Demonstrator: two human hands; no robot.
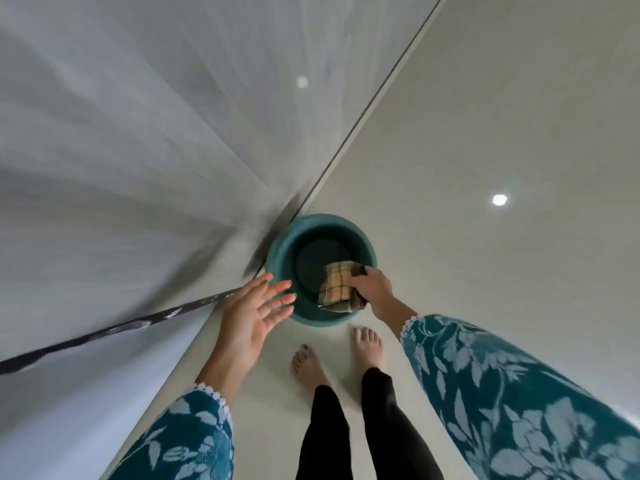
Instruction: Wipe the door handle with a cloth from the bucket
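A teal bucket [277, 258] stands on the pale floor [485, 140], close against the foot of a grey door [131, 133]. The right hand [372, 289] is closed around a checked yellow-and-brown cloth [337, 287], which it holds over the near right part of the bucket's rim, a fold hanging just inside the opening. The left hand [254, 311] is open and empty, fingers spread, palm turned toward the bucket, its fingertips over the left rim; whether they touch it cannot be told. Both forearms wear teal floral sleeves [502, 386]. Two bare feet [308, 365] stand just behind the bucket, below black trouser legs. No door handle can be made out.
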